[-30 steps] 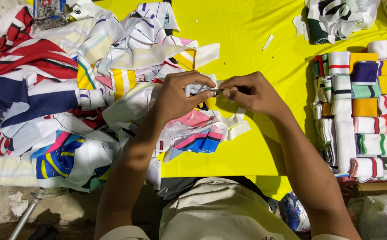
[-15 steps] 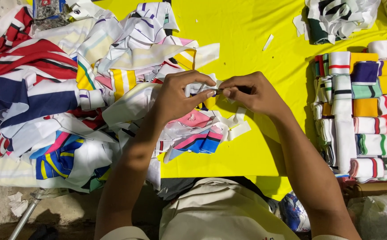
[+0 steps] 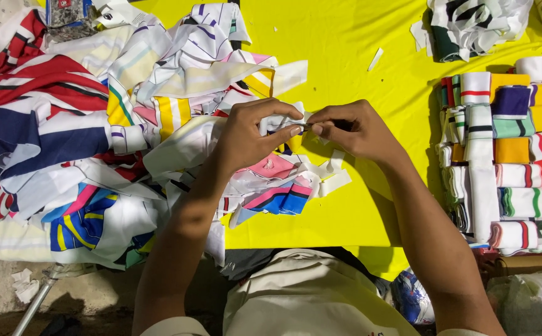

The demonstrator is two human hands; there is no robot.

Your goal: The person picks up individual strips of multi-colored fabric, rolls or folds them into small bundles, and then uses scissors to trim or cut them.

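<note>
1. Over the middle of the yellow table [image 3: 358, 37], my left hand [image 3: 246, 134] and right hand [image 3: 355, 127] meet fingertip to fingertip.
2. Left hand's pinched shut on a small white fabric piece [image 3: 278, 122], thumb underneath, fingers curled over the top.
3. Right hand's closed narrow on something tiny and dark right at the edge of that same piece. Can't tell what it is, too small.
4. White strips [image 3: 330, 174] from the piece trail down onto the table just below my hands.
5. Along the left edge sits a big messy pile of striped fabric cuts [image 3: 84, 124], red, navy, white, yellow, pink, touching my left wrist.
6. Along the right edge there's a neat stack of folded striped ribs [image 3: 510, 155], well apart from my hands.
7. Up by the far right corner lies another bundle of white and dark green scraps [image 3: 476, 25].
</note>
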